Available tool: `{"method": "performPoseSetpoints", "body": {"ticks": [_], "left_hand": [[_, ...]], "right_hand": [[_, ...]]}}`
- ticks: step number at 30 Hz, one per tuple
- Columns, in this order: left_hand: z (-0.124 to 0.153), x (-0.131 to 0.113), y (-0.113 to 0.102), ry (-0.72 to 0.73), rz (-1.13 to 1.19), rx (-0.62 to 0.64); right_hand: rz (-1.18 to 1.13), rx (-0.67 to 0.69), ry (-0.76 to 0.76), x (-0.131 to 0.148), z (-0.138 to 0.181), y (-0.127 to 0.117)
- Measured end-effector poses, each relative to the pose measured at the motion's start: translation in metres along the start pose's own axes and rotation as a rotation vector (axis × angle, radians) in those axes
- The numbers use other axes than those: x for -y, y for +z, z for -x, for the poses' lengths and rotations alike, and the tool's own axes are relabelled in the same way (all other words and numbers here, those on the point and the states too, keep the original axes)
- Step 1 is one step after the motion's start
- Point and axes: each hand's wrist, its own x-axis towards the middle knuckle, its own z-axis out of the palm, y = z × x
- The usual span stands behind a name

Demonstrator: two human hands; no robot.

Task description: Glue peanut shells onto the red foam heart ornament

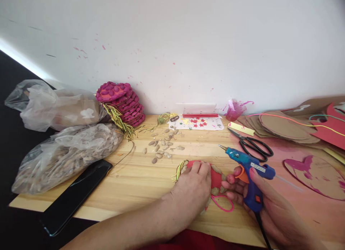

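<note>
My right hand [266, 203] grips a blue hot glue gun [253, 199] with an orange trigger; its nozzle points up and left above the table. A clear glue stick pokes out of its back end. My left hand [195, 187] is closed over a red disc [216, 179] edged with peanuts, its fingertips pressed down and hidden from view. Yellow-green yarn [178, 170] sticks out at the disc's left side, and a pink loop of cord [225, 204] lies at its lower right. Loose peanuts [159, 156] are scattered on the table beyond my left hand.
Black-handled scissors [256, 149] lie behind the glue gun. Cardboard discs [285, 126] and a paint-stained one [315, 176] are on the right. At left are a phone [78, 196], a bag of peanuts [67, 153] and stacked magenta discs [121, 102]. Star stickers [198, 122] lie at the back.
</note>
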Motion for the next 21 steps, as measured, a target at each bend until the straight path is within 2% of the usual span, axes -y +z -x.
{"method": "performPoseSetpoints", "body": {"ticks": [14,21], "left_hand": [[0.0010,-0.0003,0.0001,0.002,0.008,-0.011],[-0.0016,0.0013,-0.0014,-0.002,0.031,0.038]], "right_hand": [[-0.008,-0.021,-0.008,0.0000,-0.0001,0.0006],[-0.027,-0.011,-0.002,0.0013,0.0023,0.0009]]}}
